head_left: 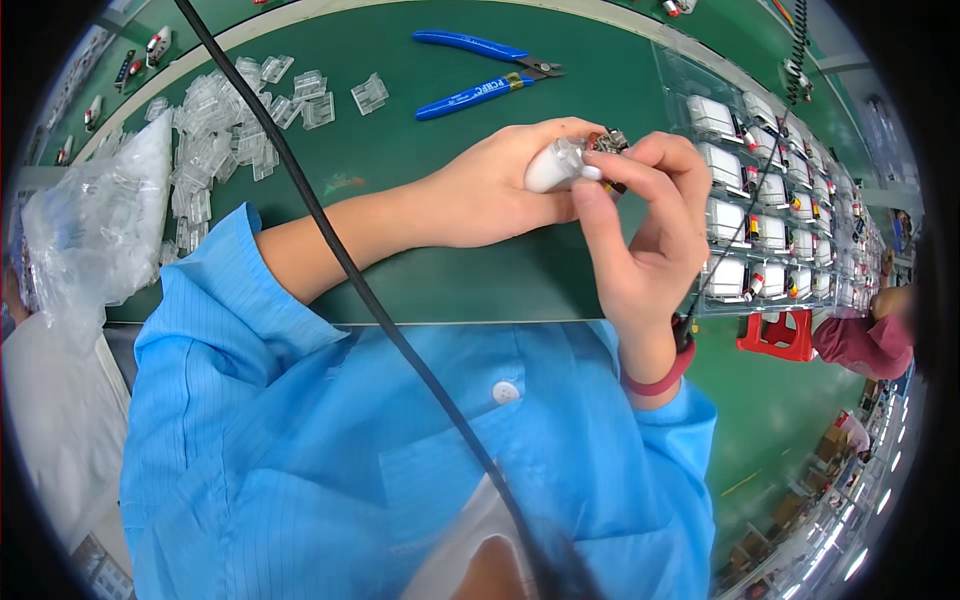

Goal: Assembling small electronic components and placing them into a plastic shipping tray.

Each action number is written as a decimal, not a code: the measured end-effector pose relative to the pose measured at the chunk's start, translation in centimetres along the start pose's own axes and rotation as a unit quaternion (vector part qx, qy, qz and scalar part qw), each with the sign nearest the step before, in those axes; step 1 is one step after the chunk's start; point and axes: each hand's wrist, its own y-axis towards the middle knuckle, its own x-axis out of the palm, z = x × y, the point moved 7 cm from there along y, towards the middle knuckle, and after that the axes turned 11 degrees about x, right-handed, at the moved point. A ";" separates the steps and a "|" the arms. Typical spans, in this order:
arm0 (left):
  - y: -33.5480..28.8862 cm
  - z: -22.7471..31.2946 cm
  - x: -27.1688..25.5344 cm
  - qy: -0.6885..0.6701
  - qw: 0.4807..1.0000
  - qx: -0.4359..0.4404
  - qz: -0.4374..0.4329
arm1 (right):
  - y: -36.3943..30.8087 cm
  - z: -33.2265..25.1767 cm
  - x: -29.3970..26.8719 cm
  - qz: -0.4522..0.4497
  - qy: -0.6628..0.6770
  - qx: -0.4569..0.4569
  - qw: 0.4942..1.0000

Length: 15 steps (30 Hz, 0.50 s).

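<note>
Over the green work mat, my two hands meet. My left hand point(478, 192) is closed around a white cylindrical part point(549, 170) with a clear end. At its clear end, the thumb and forefinger of my right hand point(650, 225) pinch a small white piece point(591, 173). A small circuit board point(609, 143) with red and dark bits shows just behind those fingertips; part of it is covered by them. How the board joins the white part, I cannot tell. Beyond my left hand lie blue-handled side cutters point(470, 98), jaws toward the right.
Clear plastic pieces point(215, 135) lie heaped at the left, beside a clear plastic bag point(95, 220). Stacked clear trays point(715, 308) of white parts stand at the right. A black cable point(340, 250) crosses the view. Beyond are a red stool point(782, 338) and another person's sleeve point(862, 345).
</note>
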 end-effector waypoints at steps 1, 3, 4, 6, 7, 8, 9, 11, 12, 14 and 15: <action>0.0 0.1 -0.1 0.029 1.000 0.009 -0.002 | 0.3 -0.2 -0.2 -0.019 0.009 -0.008 1.000; -0.1 0.1 -0.1 0.029 1.000 0.004 0.002 | 1.0 -1.6 -0.8 -0.011 -0.074 -0.074 0.995; -0.1 0.2 -0.2 0.028 1.000 0.000 0.005 | 1.0 -2.6 -0.7 0.000 -0.156 -0.139 0.978; 0.0 0.6 -0.1 0.048 0.998 -0.027 -0.018 | 0.8 -3.3 -0.8 0.012 -0.200 -0.173 0.964; -0.1 0.4 0.1 0.071 0.995 -0.054 -0.042 | 0.5 -3.8 -0.7 0.025 -0.241 -0.206 0.948; -0.2 0.3 0.1 0.070 0.995 -0.053 -0.039 | 0.4 -4.4 -0.6 0.027 -0.255 -0.220 0.941; -0.1 0.3 0.1 0.072 0.996 -0.035 -0.035 | 0.1 -4.5 -0.5 0.025 -0.255 -0.222 0.941; -0.1 0.0 -0.2 0.076 0.997 -0.015 -0.029 | -0.3 -4.5 -0.1 0.003 -0.257 -0.224 0.940; -0.3 -0.4 -0.2 -0.005 0.999 -0.022 -0.027 | -0.3 -4.3 0.0 -0.005 -0.251 -0.216 0.944; -0.4 -0.4 -0.1 -0.085 0.996 -0.028 -0.026 | -0.1 -3.6 -0.3 -0.001 -0.236 -0.188 0.953; -0.5 -0.2 0.2 -0.129 0.990 -0.036 -0.039 | 0.2 -3.1 -0.7 0.003 -0.221 -0.157 0.963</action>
